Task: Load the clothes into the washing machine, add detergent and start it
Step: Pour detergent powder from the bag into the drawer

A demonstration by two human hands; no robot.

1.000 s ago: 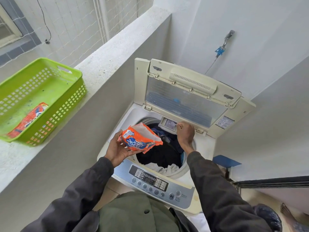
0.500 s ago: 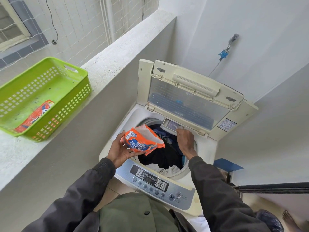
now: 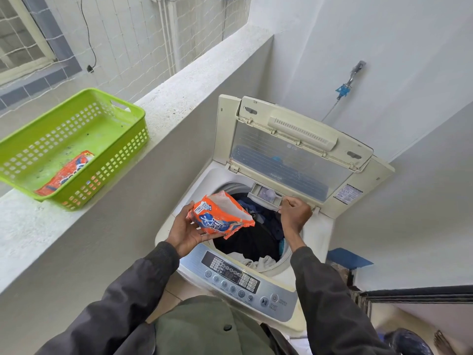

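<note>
The left hand [image 3: 184, 226] holds the opened orange detergent packet [image 3: 220, 215] from below, fingers curled around it, over the left rim of the washing machine [image 3: 190, 190]. The clothes [image 3: 256, 234] already lie in the drum. I think it is best to tip the packet slowly over the small detergent drawer [image 3: 265, 196], while the right hand [image 3: 294, 216], gripping its front edge, keeps it steady.

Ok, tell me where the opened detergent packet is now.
Head view, centre: the left hand holds the opened detergent packet over the left rim of the washing machine, just left of the clothes inside.
</note>
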